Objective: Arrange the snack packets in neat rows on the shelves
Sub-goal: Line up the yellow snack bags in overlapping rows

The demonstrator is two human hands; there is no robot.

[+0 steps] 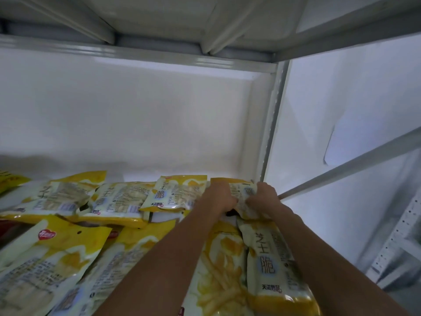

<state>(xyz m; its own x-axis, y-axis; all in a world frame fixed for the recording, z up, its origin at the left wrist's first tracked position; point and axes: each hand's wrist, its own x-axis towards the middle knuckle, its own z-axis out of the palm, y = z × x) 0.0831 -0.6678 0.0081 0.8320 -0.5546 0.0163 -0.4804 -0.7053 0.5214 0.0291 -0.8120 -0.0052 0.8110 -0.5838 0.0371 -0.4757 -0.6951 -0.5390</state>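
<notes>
Several yellow-and-white snack packets lie flat on a white shelf [141, 174]. Both my hands are at the back right corner, on one crumpled packet [241, 190]. My left hand [219, 197] grips its left side with curled fingers. My right hand [265, 197] grips its right side. A back row holds one packet [175, 192] just left of my hands, another [118, 201] further left and a third [54, 197] beyond it. Nearer me, one packet [268, 265] lies between my forearms and another [218, 267] beside it.
The shelf's white back wall [136, 115] rises behind the packets, and the upper shelf's underside [159, 19] is close overhead. A metal upright [273, 124] bounds the shelf on the right. More packets [45, 265] lie at the front left. A perforated rack post [396, 238] stands at far right.
</notes>
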